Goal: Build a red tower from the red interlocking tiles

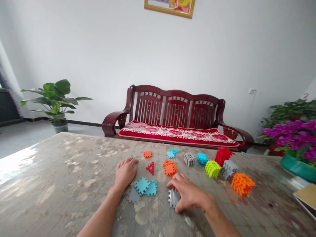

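My left hand (125, 173) lies palm down on the table with its fingers loosely stretched out and nothing in them. My right hand (189, 191) curls its thumb and fingers around a stack of grey interlocking tiles (173, 198), partly hidden by the hand. Orange tiles (170, 169) lie in a loose pile just beyond my right fingers. Between the hands are a red triangular piece (150, 168) and two overlapping teal square tiles (142, 185), with a flat grey tile (134, 195) beside them. Farther back lie a single orange square tile (147, 154) and some light blue pieces (170, 154).
Several tile stacks stand at the right: grey (189, 159), blue (202, 158), lime (212, 168), red (223, 156) and orange (243, 184). Purple flowers in a teal pot (298, 167) and a brown book (307, 197) sit at the right edge. A wooden bench (176, 108) stands behind the table.
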The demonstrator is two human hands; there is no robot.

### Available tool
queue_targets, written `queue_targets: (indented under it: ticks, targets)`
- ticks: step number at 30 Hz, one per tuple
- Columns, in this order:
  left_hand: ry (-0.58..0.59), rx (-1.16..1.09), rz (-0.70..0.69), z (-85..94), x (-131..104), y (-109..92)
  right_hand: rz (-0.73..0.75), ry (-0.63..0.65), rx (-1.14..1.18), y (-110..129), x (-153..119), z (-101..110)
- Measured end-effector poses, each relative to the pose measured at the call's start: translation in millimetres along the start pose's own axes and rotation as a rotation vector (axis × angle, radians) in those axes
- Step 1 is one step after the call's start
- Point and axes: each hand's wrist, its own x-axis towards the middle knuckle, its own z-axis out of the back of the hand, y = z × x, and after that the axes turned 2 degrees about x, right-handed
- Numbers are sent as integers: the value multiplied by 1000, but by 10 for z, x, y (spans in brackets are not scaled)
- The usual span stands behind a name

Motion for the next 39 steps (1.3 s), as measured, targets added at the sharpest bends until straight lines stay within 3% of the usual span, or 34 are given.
queue_targets:
  ticks: [15, 21, 23, 25, 30, 39]
  targets:
    - [10, -9, 5, -19, 18, 20, -30, -338, 74, 65, 134, -99]
    - [19, -8, 2, 16, 2, -11, -185, -721, 319, -349, 250, 106]
    - [18, -5, 5, 31, -5, -25, -290, -872, 306, -558, 293, 207]
    - [15, -1, 9, 42, -10, -34, -379, -945, 233, -735, 327, 299]
    - [11, -6, 9, 36, -7, -28, -536, -948, -12, -927, 388, 416]
    - [18, -10, 29, 9, -4, -19, -615, -915, -165, -945, 501, 400]
